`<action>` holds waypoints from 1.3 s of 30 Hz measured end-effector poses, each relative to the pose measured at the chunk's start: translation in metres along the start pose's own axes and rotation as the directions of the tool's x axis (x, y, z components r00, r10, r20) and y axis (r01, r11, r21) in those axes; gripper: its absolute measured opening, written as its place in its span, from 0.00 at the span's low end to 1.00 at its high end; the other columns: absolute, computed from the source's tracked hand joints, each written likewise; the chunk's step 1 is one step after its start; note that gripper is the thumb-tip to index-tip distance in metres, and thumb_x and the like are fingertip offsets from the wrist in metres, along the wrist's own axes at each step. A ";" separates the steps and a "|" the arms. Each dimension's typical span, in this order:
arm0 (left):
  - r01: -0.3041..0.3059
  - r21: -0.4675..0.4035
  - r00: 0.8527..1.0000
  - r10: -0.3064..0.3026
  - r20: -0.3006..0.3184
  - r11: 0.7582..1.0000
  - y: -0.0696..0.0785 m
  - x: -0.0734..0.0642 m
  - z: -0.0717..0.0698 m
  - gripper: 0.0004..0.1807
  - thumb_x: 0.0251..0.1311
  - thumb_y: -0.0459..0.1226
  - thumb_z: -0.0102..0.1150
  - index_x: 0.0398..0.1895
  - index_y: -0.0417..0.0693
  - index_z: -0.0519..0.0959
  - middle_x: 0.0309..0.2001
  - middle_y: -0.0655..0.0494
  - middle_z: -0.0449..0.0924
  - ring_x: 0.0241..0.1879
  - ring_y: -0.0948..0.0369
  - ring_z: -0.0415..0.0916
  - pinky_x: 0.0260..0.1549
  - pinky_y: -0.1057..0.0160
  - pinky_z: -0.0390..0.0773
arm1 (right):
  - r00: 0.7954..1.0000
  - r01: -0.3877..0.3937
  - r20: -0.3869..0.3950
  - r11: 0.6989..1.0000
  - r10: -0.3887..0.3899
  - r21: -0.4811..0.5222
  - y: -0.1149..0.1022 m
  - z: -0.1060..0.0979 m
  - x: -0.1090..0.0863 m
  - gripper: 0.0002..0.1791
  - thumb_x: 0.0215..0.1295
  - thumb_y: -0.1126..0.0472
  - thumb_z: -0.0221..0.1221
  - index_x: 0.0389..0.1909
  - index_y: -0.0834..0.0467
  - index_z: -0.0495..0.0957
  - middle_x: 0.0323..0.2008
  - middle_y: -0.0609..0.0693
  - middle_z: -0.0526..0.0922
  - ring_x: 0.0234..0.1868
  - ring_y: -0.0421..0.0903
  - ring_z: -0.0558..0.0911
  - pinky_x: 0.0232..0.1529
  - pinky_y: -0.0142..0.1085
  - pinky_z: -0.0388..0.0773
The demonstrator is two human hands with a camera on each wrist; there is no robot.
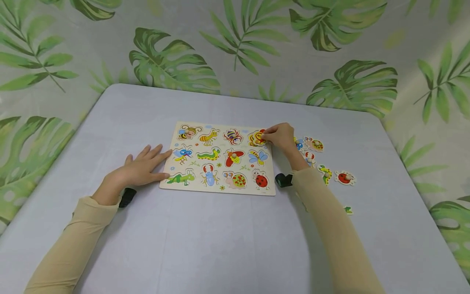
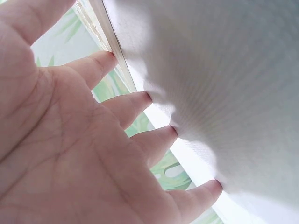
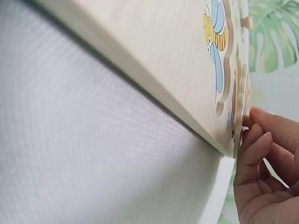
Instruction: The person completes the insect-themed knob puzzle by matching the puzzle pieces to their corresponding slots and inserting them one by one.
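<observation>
A wooden insect peg puzzle board [image 1: 194,161] lies flat on the table. My left hand [image 1: 145,167] is spread at its left side, thumb and index fingertip at the board's edge, the other fingers on the cloth. At the top right slot, my right hand [image 1: 282,136] pinches a yellow and red butterfly puzzle piece [image 1: 256,139] by its knob. In the right wrist view the thumb and index finger of the right hand [image 3: 268,163] meet at the knob, low over the board [image 3: 154,60]. The palm of the left hand [image 2: 79,135] fills much of the left wrist view.
Bee piece [image 1: 189,132], spider piece [image 1: 233,136] and red firefly piece [image 1: 234,157] sit in their slots. Right of the board lie several loose pieces, among them a snail piece [image 1: 315,143] and a ladybug piece [image 1: 345,177]; the right forearm partly hides others. Leaf-patterned cloth [image 1: 257,49] hangs behind.
</observation>
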State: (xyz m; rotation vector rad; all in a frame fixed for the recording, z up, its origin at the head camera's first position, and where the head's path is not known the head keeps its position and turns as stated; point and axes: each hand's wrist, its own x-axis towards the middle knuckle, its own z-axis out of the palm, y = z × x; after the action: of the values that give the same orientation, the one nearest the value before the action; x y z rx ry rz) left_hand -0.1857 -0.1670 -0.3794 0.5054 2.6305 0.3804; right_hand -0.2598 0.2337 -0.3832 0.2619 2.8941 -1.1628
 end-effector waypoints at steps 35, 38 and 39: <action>0.005 -0.001 1.000 -0.005 0.003 1.000 -0.001 0.000 -0.001 0.41 0.63 0.54 0.51 0.74 0.56 0.47 0.76 0.41 0.36 0.73 0.36 0.30 0.58 0.22 0.35 | 0.999 0.022 0.032 0.999 -0.021 -0.037 -0.010 0.008 0.000 0.14 0.55 0.56 0.66 0.34 0.64 0.85 0.35 0.60 0.87 0.22 0.38 0.75 0.22 0.24 0.69; 0.002 0.002 1.000 -0.002 0.001 1.000 -0.001 0.000 -0.001 0.41 0.62 0.55 0.50 0.74 0.57 0.47 0.75 0.40 0.36 0.73 0.35 0.30 0.58 0.22 0.35 | 0.999 0.012 0.032 1.000 -0.011 -0.025 -0.011 0.009 0.000 0.13 0.54 0.57 0.66 0.33 0.64 0.85 0.35 0.60 0.87 0.21 0.38 0.74 0.21 0.24 0.69; 0.002 0.002 1.000 -0.002 0.001 1.000 -0.001 0.000 -0.001 0.41 0.62 0.56 0.50 0.74 0.57 0.47 0.75 0.40 0.36 0.73 0.35 0.30 0.58 0.22 0.35 | 0.999 0.012 0.035 1.000 -0.011 -0.024 -0.012 0.009 0.000 0.14 0.54 0.57 0.66 0.34 0.65 0.85 0.35 0.60 0.87 0.21 0.38 0.74 0.21 0.24 0.69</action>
State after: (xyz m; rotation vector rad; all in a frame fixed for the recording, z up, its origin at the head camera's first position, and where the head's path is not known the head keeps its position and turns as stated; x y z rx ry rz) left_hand -0.1864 -0.1677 -0.3790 0.5036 2.6309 0.3770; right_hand -0.2618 0.2191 -0.3817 0.2226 2.8808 -1.1219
